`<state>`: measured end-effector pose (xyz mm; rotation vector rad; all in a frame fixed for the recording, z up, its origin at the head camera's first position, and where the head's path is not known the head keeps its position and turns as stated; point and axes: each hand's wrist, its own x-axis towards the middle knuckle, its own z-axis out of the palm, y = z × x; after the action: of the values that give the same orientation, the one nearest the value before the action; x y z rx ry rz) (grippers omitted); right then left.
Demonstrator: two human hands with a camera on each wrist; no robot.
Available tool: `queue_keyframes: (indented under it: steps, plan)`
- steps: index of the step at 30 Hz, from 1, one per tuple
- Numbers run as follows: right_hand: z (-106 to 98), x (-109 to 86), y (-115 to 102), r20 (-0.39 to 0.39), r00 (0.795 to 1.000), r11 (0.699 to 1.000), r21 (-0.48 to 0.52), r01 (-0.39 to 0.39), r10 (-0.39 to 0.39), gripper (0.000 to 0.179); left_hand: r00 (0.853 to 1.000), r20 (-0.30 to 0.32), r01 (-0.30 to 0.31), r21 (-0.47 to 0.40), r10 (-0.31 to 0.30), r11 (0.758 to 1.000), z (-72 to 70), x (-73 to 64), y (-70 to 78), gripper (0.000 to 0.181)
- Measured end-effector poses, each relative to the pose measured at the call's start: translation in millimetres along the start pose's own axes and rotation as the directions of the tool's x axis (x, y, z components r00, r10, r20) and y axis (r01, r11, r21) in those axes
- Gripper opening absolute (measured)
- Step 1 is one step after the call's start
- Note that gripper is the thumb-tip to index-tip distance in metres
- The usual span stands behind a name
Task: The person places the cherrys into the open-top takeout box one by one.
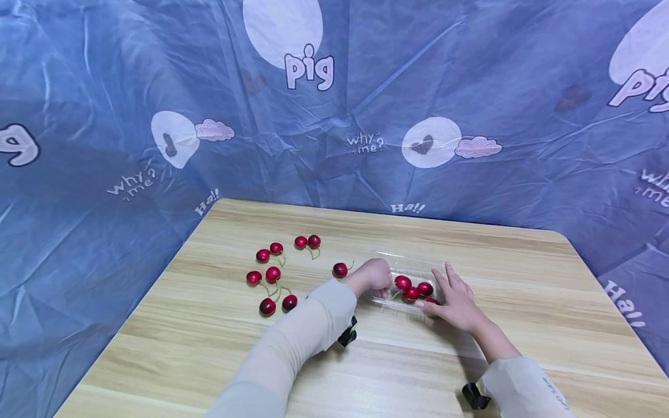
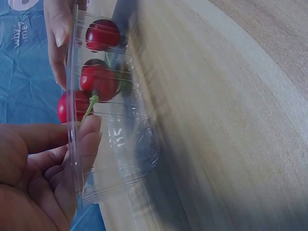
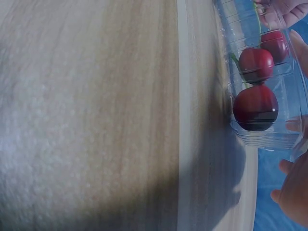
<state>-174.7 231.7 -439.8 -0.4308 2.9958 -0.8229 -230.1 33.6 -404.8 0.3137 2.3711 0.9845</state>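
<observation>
A clear plastic box (image 1: 413, 262) lies on the wooden table with several red cherries (image 1: 411, 292) in it. My left hand (image 1: 373, 277) reaches over the box's left end. In the left wrist view, thumb and forefinger pinch the green stem (image 2: 90, 107) of a cherry (image 2: 72, 107) inside the box. My right hand (image 1: 457, 299) spreads its fingers about the right end of the box, thumb by the near side. In the right wrist view, part of that hand (image 3: 294, 187) shows beside the clear wall, and cherries (image 3: 256, 107) show through it.
Left of the box lie several stemmed cherries, some in joined pairs, such as one pair (image 1: 301, 242) at the back and another cherry (image 1: 268, 306) nearer. A single cherry (image 1: 340, 269) sits close to my left wrist. Blue printed cloth (image 1: 334, 174) hangs behind the table (image 1: 522, 278).
</observation>
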Motion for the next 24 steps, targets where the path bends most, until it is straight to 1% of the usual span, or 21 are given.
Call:
queue_keyframes:
  steps: [2,9,14,18,24]
  plan:
    - [1,0.0,0,-0.002,1.000,1.000,-0.002,0.002,-0.002,0.085,1.000,-0.001,0.001,0.018,-0.001,1.000,1.1,1.2,-0.1,0.009]
    - [1,0.1,1,-0.003,1.000,1.000,-0.002,0.003,-0.003,0.084,1.000,-0.028,-0.005,0.125,0.008,0.992,6.9,7.1,-0.3,0.019]
    - [3,0.1,2,0.002,1.000,1.000,-0.007,0.004,-0.004,0.084,0.997,-0.068,0.035,0.131,-0.026,0.991,11.1,8.7,0.6,0.021]
    - [3,0.3,3,0.004,1.000,1.000,-0.001,0.006,-0.006,0.084,0.992,-0.111,0.071,0.106,-0.059,0.992,14.7,9.3,1.8,0.020]
    - [3,1.1,3,0.007,1.000,1.000,-0.001,0.007,-0.007,0.085,0.982,-0.157,0.122,0.116,-0.103,0.986,18.8,10.5,5.7,0.018]
